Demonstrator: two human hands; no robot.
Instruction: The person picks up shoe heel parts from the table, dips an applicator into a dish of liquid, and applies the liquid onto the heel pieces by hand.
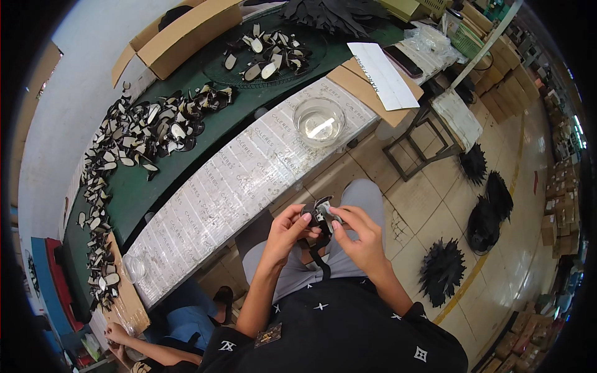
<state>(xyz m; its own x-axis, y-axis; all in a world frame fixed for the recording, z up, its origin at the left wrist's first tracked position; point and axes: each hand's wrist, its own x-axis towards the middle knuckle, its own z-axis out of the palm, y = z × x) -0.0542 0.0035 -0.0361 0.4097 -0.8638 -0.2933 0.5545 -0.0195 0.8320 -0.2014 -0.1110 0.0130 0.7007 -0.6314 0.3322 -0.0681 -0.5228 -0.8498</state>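
Over my lap, both hands pinch one small black leather piece (pixel 321 211) with a pale lining; a dark strap hangs down from it. My left hand (pixel 287 229) grips its left side with thumb and fingers. My right hand (pixel 360 237) holds its right edge with the fingertips. The piece sits just off the near edge of the paper-covered bench strip (pixel 236 186).
A clear glass bowl of liquid (pixel 319 120) stands on the bench. Many black-and-white cut pieces (pixel 134 133) cover the green bench top, more lie on a round tray (pixel 267 51). Cardboard box (pixel 186 31) at back. Black fan-shaped stacks (pixel 443 271) on the floor. Another person's hand (pixel 115 334) lower left.
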